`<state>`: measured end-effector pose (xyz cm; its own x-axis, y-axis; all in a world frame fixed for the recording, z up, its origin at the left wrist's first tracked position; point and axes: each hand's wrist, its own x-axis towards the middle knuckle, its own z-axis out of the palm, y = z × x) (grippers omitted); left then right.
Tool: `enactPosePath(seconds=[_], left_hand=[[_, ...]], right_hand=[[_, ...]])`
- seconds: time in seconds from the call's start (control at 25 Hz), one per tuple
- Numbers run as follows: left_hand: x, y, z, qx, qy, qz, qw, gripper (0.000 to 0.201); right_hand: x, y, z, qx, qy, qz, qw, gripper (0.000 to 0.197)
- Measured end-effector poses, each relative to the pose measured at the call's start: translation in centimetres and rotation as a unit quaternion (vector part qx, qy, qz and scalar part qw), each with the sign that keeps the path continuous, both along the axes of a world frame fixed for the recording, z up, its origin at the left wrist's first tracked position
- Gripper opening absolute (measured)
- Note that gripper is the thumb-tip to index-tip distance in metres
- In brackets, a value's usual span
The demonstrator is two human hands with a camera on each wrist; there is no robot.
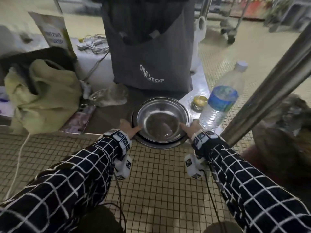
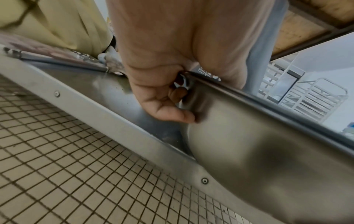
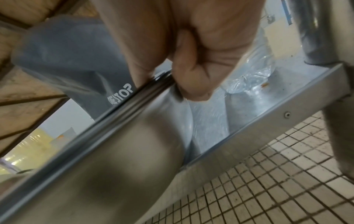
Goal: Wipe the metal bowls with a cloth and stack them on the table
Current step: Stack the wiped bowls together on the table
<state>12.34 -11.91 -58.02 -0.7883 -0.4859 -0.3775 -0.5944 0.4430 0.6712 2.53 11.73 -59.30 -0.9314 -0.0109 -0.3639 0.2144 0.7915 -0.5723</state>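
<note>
Left fingers (image 2: 168, 110) curled under the rim of the bowls (image 1: 162, 121), thumb over the rim on the left side. Right fingers (image 3: 193, 84) curled the same way round the right rim, thumb lying inside. Left hand (image 1: 128, 128) and right hand (image 1: 191, 128) thus gripping opposite edges of the nested stack; how many bowls make up the stack cannot be told. Stack sitting at the near edge of the desk (image 1: 107, 118), its near rim jutting slightly past that edge. Just right of the stack, a water bottle (image 1: 220, 105) with a blue label; a small yellowish lidded thing (image 1: 199, 100) between bottle and stack, too blurred to identify. Just beyond the bowls, a grey tote (image 1: 149, 47) standing upright. Well to the left, a pale green cloth bag (image 1: 43, 95). Slanting steel post (image 1: 272, 84) at right. Tiled floor (image 1: 159, 182) below.
</note>
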Motion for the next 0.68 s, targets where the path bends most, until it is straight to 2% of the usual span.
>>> enactPosePath(seconds=[0.04,0.12,0.2,0.32,0.44,0.56,0.68], left_hand=[[0.1,-0.4,-0.3,0.031,0.014,-0.005,0.999,0.091],[1.1,-1.2,-0.3,0.099,0.046,-0.02,0.994,0.11],[2.0,-1.8,0.2,0.053,0.068,-0.096,0.992,0.121],[2.7,-1.7,1.2,-0.107,-0.018,-0.249,0.962,0.124],[3.3,-1.0,0.9,-0.144,-0.061,-0.279,0.947,0.124],[3.4,-0.7,0.7,-0.154,-0.046,-0.279,0.947,0.12],[2.5,-0.8,0.6,-0.166,-0.006,-0.263,0.95,0.114]], right_hand=[[0.3,0.1,0.1,-0.021,0.007,-0.004,1.0,0.075],[1.1,0.5,0.4,-0.092,0.028,-0.009,0.995,0.069],[2.2,1.1,0.7,-0.127,0.06,0.017,0.99,0.075],[4.8,1.6,1.3,-0.024,0.078,0.172,0.982,0.098],[6.7,1.8,1.3,0.126,0.099,0.303,0.939,0.107],[6.9,2.0,0.4,0.185,0.134,0.332,0.915,0.107],[5.3,1.7,0.3,0.166,0.152,0.324,0.919,0.108]])
